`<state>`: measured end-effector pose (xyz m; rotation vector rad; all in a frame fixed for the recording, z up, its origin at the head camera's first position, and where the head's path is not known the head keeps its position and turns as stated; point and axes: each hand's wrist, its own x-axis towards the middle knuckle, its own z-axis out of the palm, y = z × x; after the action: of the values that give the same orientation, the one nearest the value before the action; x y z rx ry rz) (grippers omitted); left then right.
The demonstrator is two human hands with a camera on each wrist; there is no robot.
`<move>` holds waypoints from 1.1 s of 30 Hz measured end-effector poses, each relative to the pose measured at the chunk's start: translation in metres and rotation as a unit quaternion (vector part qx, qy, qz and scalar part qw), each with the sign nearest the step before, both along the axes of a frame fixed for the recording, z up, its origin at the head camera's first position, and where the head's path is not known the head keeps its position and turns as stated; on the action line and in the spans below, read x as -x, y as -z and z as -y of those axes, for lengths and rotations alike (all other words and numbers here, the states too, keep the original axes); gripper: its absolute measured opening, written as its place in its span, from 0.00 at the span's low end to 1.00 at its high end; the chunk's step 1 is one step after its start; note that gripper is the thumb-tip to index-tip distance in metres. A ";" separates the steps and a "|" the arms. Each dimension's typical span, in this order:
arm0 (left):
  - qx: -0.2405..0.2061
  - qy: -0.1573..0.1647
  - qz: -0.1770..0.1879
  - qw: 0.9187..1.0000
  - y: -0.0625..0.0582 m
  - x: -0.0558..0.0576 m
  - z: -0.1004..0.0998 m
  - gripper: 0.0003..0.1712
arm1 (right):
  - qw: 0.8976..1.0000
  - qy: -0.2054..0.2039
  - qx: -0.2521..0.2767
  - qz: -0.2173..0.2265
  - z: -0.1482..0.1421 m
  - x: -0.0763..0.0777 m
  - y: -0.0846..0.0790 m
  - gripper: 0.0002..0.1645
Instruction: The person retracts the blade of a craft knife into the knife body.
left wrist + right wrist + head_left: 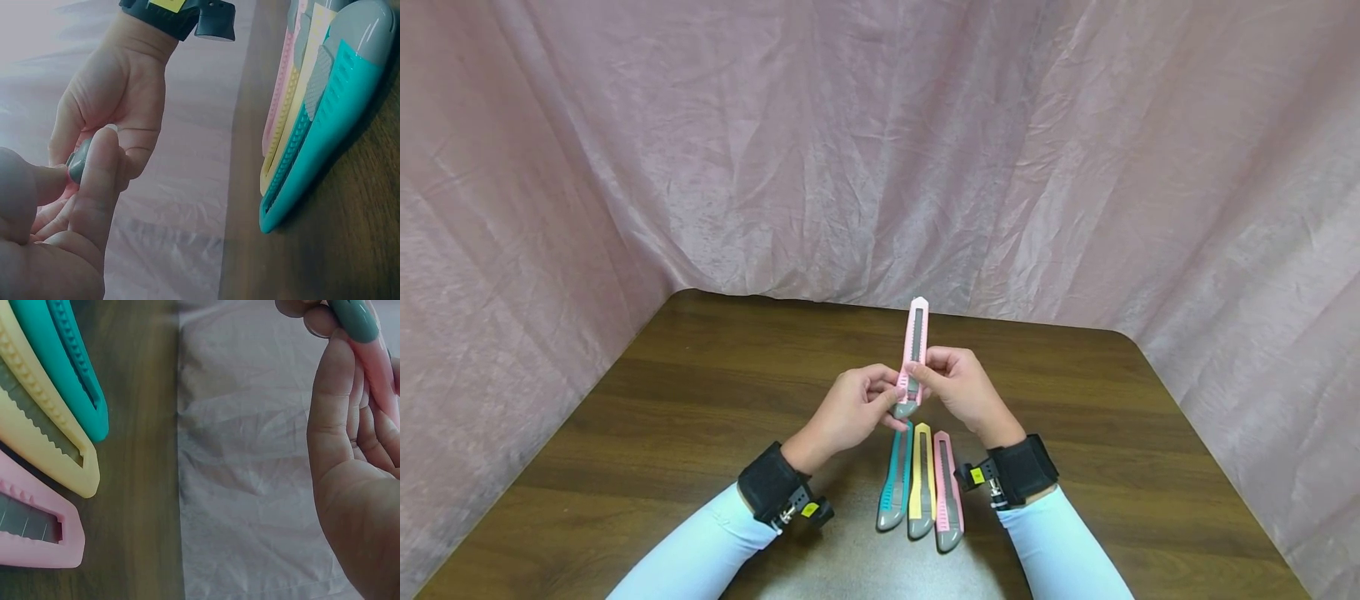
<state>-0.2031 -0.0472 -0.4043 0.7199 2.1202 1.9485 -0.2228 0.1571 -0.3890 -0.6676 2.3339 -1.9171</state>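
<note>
Both hands hold a light pink utility knife (917,333) above the table, its grey end toward me and its tip pointing away. My left hand (852,410) pinches it near the grey end (78,164) between thumb and fingers. On the other side, the thumb and fingers of my right hand (967,388) grip the body by the slider. Just below the hands, three more knives lie side by side: a teal knife (895,483), a yellow knife (922,479) and a pink knife (948,492). In the left wrist view, fingers hide most of the held knife.
The brown wooden table (715,400) has rounded far corners. Pink curtains (850,150) hang behind it and along both sides. Each wrist wears a black strap (1024,471) with a small camera.
</note>
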 end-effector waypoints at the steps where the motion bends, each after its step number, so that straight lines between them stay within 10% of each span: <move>1: 0.000 0.000 0.000 1.000 0.000 0.000 0.000 0.11 | 1.000 -0.001 -0.001 0.000 0.000 0.000 0.000 0.15; 33: 0.020 -0.001 -0.007 1.000 0.001 0.005 0.007 0.13 | 1.000 0.000 -0.009 0.015 0.007 0.000 0.002 0.13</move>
<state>-0.2077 -0.0541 -0.4058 0.7260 2.1625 1.9028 -0.2227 0.1498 -0.3913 -0.6325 2.3312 -1.8897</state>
